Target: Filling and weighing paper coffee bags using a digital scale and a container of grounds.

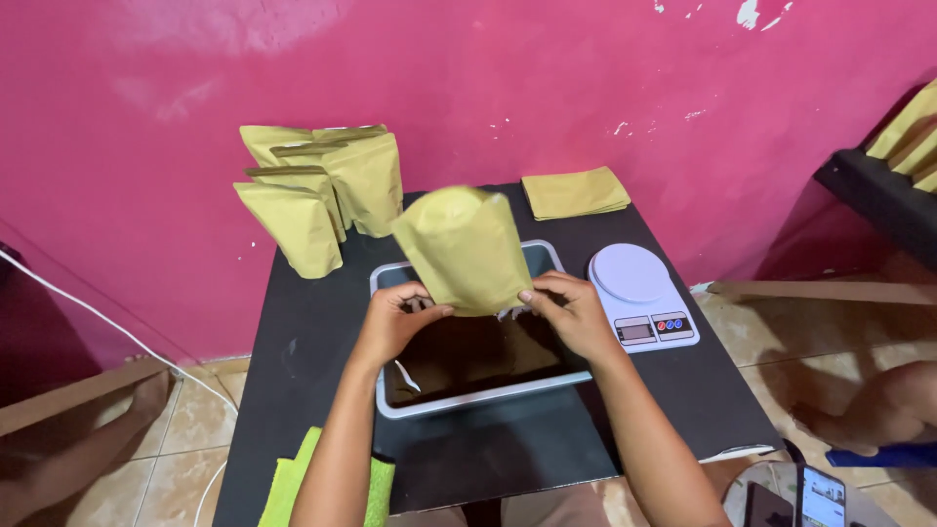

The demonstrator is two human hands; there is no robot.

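- While both hands hold it above the tray (468, 402), a yellow-brown paper pouch (463, 249) stands tilted, its top leaning toward the wall and slightly blurred.
- The left hand (395, 322) pinches the pouch's lower left corner, thumb on the front and fingers curled behind.
- The right hand (571, 312) pinches the lower right corner the same way, thumb pressed on the front edge.
- The tray is pale-rimmed and rectangular, holds a dark brown powder, and sits in the middle of the black surface (322, 322).
- A white kitchen scale (642, 296) stands just beside the tray on the right.
- Filled standing pouches (322, 190) cluster at the surface's far left corner, near the pink wall.
- A stack of flat pouches (576, 192) lies at the far edge, behind the scale.
- A green cloth (293, 483) hangs at the near left edge.
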